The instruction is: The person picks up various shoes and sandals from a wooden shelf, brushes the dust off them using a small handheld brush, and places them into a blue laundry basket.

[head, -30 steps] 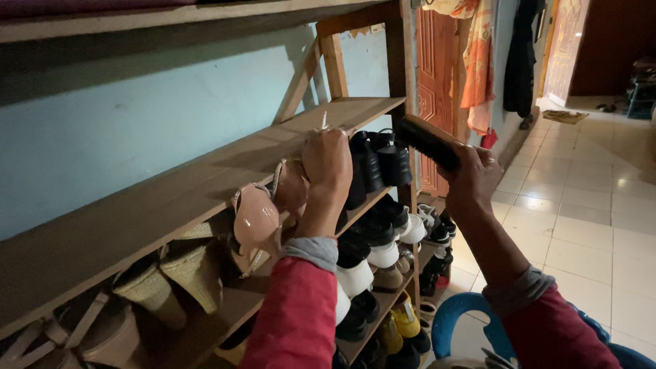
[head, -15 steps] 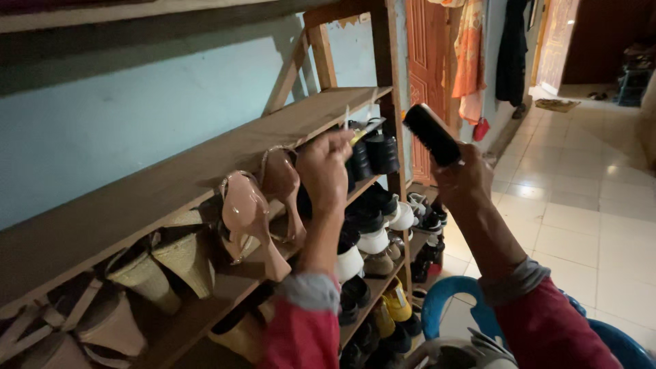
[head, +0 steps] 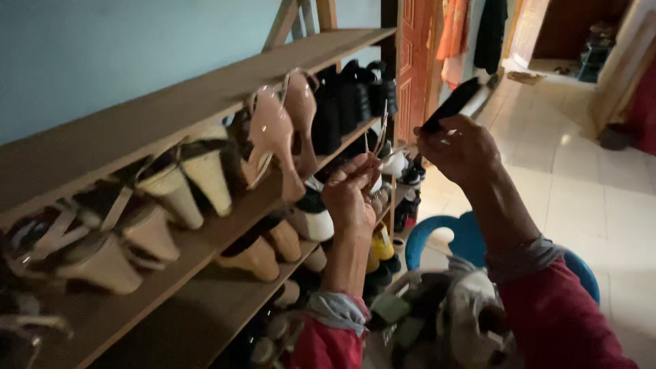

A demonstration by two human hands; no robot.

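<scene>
1. While dim light covers most of it, the wooden shoe rack (head: 171, 109) fills the left side, its shelves running from the lower left corner up toward the far upright post.
2. Beyond the rack's far end, a pale tiled floor (head: 588, 198) spreads to the right, with a blue plastic chair (head: 471, 236) just below the hands.
3. Wedge sandals (head: 184, 181) line the middle shelf toward its near end; a pair of pink high heels (head: 280, 130) stands at the shelf's front edge, black shoes (head: 348, 96) farther along.
4. Raised near the rack's far post, the right hand (head: 458, 147) has its fingers closed around a flat black object (head: 451, 104).
5. Just off the middle shelf's front edge, the left hand (head: 352, 191) pinches thin pale straps (head: 379, 130) between fingertips.
</scene>
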